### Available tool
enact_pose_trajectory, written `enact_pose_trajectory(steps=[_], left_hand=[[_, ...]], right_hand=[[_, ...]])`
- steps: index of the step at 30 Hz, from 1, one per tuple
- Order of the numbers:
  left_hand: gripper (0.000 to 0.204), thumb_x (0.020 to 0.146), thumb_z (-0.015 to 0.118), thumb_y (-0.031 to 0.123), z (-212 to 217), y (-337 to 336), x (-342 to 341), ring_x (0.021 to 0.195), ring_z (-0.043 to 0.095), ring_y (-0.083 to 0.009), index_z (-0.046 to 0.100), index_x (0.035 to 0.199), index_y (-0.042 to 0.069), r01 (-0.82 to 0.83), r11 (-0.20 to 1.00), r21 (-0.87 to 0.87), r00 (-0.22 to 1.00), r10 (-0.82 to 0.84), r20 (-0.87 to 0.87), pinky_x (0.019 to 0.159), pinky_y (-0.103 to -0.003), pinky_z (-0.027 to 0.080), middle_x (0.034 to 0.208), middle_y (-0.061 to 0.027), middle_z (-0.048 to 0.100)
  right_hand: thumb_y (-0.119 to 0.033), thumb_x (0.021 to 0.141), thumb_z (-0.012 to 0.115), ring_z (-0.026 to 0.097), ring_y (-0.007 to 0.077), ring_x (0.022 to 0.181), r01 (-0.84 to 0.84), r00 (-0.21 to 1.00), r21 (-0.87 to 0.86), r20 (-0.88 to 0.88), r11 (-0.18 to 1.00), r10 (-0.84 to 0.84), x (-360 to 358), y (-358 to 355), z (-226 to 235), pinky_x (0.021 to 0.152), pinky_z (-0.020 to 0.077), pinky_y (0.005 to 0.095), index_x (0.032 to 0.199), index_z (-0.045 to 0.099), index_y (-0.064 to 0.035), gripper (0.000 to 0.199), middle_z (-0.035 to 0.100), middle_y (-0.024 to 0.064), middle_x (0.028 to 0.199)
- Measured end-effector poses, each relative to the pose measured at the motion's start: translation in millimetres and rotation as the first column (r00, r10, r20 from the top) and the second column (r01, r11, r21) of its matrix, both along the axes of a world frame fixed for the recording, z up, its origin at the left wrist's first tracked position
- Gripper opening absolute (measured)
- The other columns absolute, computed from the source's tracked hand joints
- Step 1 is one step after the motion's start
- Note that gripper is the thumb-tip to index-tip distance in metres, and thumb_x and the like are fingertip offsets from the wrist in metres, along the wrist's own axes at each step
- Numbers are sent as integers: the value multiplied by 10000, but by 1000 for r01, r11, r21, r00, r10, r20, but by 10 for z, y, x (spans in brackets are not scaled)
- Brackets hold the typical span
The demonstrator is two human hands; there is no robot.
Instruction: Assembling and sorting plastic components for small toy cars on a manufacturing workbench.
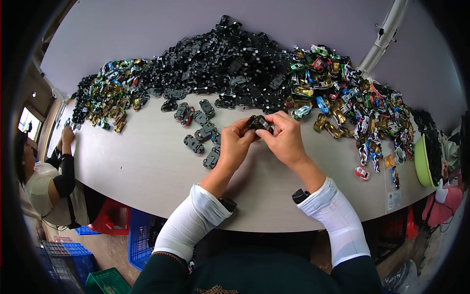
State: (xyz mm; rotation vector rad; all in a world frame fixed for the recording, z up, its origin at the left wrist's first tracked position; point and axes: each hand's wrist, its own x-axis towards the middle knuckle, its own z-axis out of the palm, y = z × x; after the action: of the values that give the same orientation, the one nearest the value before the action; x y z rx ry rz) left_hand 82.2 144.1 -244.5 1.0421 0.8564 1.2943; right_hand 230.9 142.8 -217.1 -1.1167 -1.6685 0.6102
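Head view: both hands meet over the middle of the table (147, 176), just in front of the big heap of black chassis (230, 63). The left hand (234, 144) and the right hand (285, 139) pinch one small dark toy car (259, 122) between them, fingertips closed on it from either side. The left thumb and forefinger grip its left end; the right fingers (274, 128) wrap its right end and top. The car sits high in the grip, out at the fingertips and clear of both palms, lifted off the table.

To do this step well, it looks best to keep the car pinned by the left fingertips while the right ones press or seat the part. Pressure should go straight through the piece, so nothing skews. Keeping the wrists low over the table would steady the push. Whether the two halves are already snapped together is too small to tell.

Loose grey-black chassis (201, 131) lie scattered just left of the hands, within easy reach. Coloured car shells (357, 108) are piled to the right, and more shells (110, 93) to the far left. A green bowl (422, 161) stands at the right edge. Another person (46, 181) sits at the left end, one hand up on the table.
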Motion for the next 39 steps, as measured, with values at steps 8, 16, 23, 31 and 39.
enact_pose_trajectory(steps=[8, 16, 23, 31, 39], left_hand=[[289, 866, 473, -102, 55, -42, 8, 911, 646, -145, 573, 1137, -86, 4, 996, 92, 976, 16, -215, 833, -277, 548, 1001, -104, 665], [252, 888, 540, -39, 53, -54, -29, 918, 643, -149, 588, 1132, -77, 110, 959, 263, 920, 2, -391, 824, -285, 529, 1000, -100, 669], [216, 876, 646, 78, 20, 6, -77, 799, 644, -120, 643, 1046, -56, -94, 995, 32, 994, 96, -59, 768, -255, 522, 916, -89, 683], [158, 863, 654, 55, 40, -18, -59, 895, 625, -116, 646, 977, -55, 46, 991, 124, 994, -33, -106, 741, -231, 525, 1023, -121, 665], [207, 928, 570, 76, 86, 8, -133, 901, 660, -183, 623, 1095, -35, 72, 997, -28, 989, -68, 129, 761, -336, 571, 1008, -130, 671]], right_hand=[[15, 699, 728, 465, 93, 512, -27, 993, 203, 115, 979, 4, -24, -14, -20, 468, 388, 248, 970, 644, 57, 287, 594, 81, 863], [2, 694, 708, 621, 310, 742, 43, 973, 125, 220, 991, -70, 3, -17, -3, 643, 500, 373, 959, 630, 50, 280, 604, 155, 855], [-25, 744, 734, 546, 123, 649, 4, 978, 227, 202, 974, -51, 2, 19, -28, 565, 438, 261, 1039, 634, 48, 320, 623, 69, 851], [-33, 791, 718, 537, 51, 620, -70, 934, -117, -357, 991, 24, 21, 56, -50, 535, 435, 211, 1063, 612, 80, 314, 673, 89, 864], [36, 740, 689, 496, 117, 522, -60, 998, 104, 22, 993, 58, -51, -105, 104, 488, 423, 242, 1102, 645, 7, 366, 642, 98, 903]])
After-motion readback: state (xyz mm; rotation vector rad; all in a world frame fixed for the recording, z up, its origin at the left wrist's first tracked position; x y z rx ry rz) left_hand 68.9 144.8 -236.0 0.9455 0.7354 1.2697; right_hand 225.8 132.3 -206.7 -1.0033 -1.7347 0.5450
